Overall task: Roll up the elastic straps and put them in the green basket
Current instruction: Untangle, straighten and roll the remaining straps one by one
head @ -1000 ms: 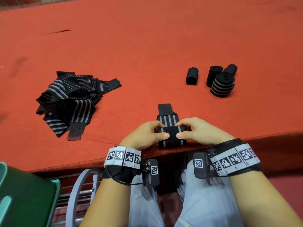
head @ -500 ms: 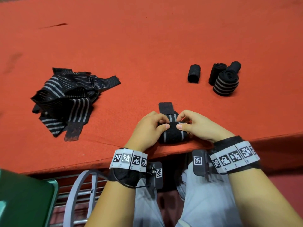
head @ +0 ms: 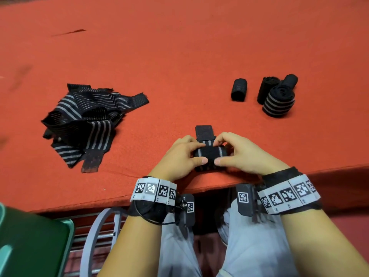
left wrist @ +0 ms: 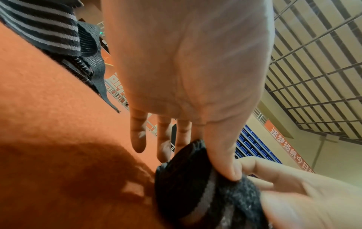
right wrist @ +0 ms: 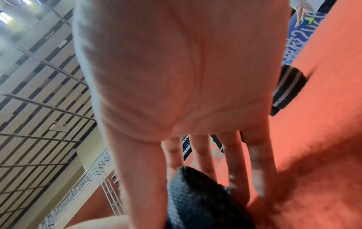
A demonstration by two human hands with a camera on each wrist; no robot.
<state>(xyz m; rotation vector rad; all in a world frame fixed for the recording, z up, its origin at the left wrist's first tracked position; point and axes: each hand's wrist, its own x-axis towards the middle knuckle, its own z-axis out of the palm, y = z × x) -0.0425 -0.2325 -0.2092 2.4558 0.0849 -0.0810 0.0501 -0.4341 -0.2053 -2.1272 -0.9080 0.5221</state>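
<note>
Surface: red felt-covered surface [head: 179, 56]; I watch it from the head view, with a barred ceiling showing in both wrist views.
Strap in work: the elastic strap [head: 209, 156] sits at the near edge, mostly wound into a roll, between my two hands.
Change: against the frame a second back, the flat tail beyond the roll is shorter; only the dark end tab [head: 204, 132] and a sliver of stripes still lie flat.
Left hand: left hand [head: 179, 158] curled on the roll, thumb pressed on its near face, fingers over the top.
Right hand: right hand [head: 239, 154] mirrors it, thumb on the roll, fingertips at the tail.
Meaning: I judge this roll nearly closed (the tab probably fastens it).
Also differs: both hands sit farther from the edge than before.
Loose pile: unrolled straps [head: 87, 120] remain at left.
Finished rolls: four rolled straps [head: 277, 100] at right, not in the green basket [head: 36, 244], which is lower left.
</note>
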